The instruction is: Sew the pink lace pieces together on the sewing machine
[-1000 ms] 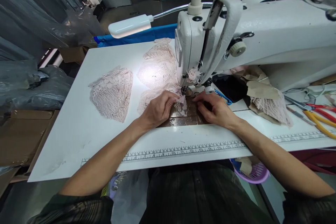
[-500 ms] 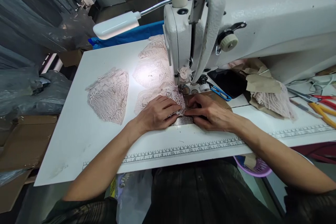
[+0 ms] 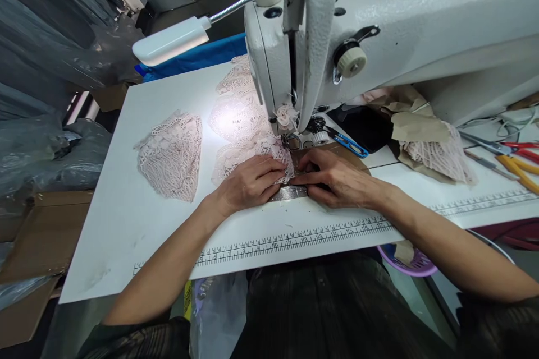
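My left hand rests on a pale pink lace piece, its fingers pressed together on the near part. Against the same lace's right edge, my right hand has thumb and fingers closed in a pinch; the exact grip is partly hidden. The lace lies at the presser foot of a white sewing machine, above a shiny brown taped plate. More pink lace spreads behind it under the lamp's light. Blue thread snips lie beyond my right hand.
A separate lace cup lies on the left of the white table. To the right are brown paper with lace, a black item and yellow-handled scissors. A lamp hangs over the back. A ruler strip lines the front.
My right hand has moved left to the lace edge, and my left hand has flattened from a raised pinch onto the lace. The camera view has shifted, the machine appearing further left.
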### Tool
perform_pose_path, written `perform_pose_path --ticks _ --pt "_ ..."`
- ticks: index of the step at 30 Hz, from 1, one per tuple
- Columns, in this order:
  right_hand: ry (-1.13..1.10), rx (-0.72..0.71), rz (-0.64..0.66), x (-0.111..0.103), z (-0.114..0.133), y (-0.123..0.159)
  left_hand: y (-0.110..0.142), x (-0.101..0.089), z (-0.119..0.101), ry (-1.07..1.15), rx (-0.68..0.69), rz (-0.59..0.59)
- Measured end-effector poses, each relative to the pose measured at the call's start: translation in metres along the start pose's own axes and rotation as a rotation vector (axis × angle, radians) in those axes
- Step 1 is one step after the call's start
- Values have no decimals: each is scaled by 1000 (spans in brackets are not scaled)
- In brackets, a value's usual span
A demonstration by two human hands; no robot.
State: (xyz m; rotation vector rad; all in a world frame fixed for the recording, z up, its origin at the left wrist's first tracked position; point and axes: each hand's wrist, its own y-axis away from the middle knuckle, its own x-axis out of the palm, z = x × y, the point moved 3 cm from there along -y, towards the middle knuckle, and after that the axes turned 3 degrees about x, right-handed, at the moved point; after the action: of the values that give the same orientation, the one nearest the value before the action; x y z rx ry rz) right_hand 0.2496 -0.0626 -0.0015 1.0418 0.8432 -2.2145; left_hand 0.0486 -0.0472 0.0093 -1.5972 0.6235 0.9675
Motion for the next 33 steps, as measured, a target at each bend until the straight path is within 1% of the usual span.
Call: perform_pose_path --ticks 4,6,8,11,13,15,19,22,27,33 --pt "-7 3 8 -1 0 -1 -2 1 -2 -39 10 44" --pt "-34 25 3 -2 -1 -2 -2 1 -2 -33 -1 15" --pt "-49 60 -19 -2 -3 -3 -1 -1 -1 -2 -68 -77" --pt "-4 74 -54 1 -6 -5 0 -5 2 34 -221 -252" --pt "51 58 -47 3 -5 -6 0 -7 2 50 -252 -299" --pt "87 41 -29 5 -3 -6 -2 -6 1 67 -218 -278" --pt "91 21 -25 3 1 -4 -3 -1 -2 71 -115 -169" --pt "74 2 -8 0 2 -3 -2 2 -2 60 -60 -115" --pt "56 -22 13 -2 2 -2 -2 4 -3 10 -25 -3" --pt "63 9 47 -3 4 -3 -3 2 -7 -107 28 90"
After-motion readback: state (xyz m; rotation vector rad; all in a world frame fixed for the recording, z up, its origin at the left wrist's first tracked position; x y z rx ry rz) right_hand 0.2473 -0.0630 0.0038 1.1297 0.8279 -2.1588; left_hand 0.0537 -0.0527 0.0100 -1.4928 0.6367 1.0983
